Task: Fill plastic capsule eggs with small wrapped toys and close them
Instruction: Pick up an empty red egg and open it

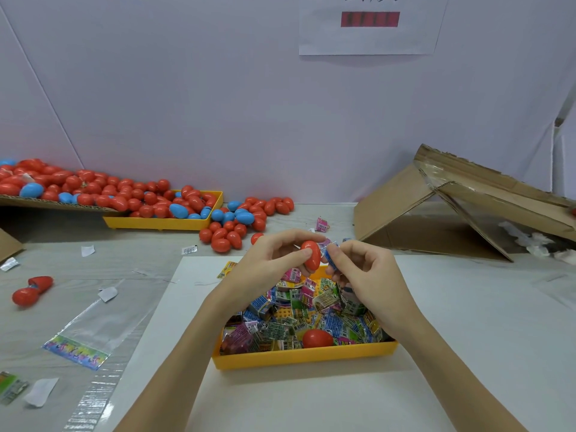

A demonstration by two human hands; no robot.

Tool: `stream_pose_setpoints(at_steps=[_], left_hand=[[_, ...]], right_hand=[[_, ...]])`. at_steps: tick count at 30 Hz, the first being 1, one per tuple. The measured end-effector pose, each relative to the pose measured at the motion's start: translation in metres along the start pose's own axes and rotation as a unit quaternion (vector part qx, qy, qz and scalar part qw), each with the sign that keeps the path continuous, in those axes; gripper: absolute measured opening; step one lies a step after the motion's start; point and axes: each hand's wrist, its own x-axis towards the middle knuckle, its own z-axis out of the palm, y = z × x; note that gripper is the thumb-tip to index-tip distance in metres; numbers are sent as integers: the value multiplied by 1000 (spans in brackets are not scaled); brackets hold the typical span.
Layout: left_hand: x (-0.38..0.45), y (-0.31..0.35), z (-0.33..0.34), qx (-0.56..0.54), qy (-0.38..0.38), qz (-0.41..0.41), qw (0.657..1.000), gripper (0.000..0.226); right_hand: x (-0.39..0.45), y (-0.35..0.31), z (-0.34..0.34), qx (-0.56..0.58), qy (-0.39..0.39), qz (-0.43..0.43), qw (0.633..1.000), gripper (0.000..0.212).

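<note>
My left hand (274, 260) grips a red capsule egg half (312, 254) above the near yellow tray (305, 355). My right hand (364, 269) pinches a small blue wrapped toy (331, 255) against the open side of that half. The tray is filled with several colourful wrapped toys (299, 310), and another red egg piece (317, 337) lies among them near the tray's front wall.
A heap of red and blue eggs (237, 222) spills from a second yellow tray (162, 224) and a cardboard sheet at back left. An opened red egg (31, 289) lies left. Plastic bags (90, 332) cover the left table. A tilted cardboard box (452, 207) stands at right.
</note>
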Motion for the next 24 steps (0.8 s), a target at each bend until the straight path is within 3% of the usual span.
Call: stream_pose_setpoints(at_steps=[13,19,24], left_hand=[[1,-3,1,-20,-13,-1,1000,27],[1,-3,2,-24,-11,3,1000,26],[1,-2,2,-29,1,4,1000,22]], right_hand=[[0,1,0,-69,43,-43,996,25],[-2,1,0,-161,29,-104,981,24],[-2,2,0,-168,32,-111,979,28]])
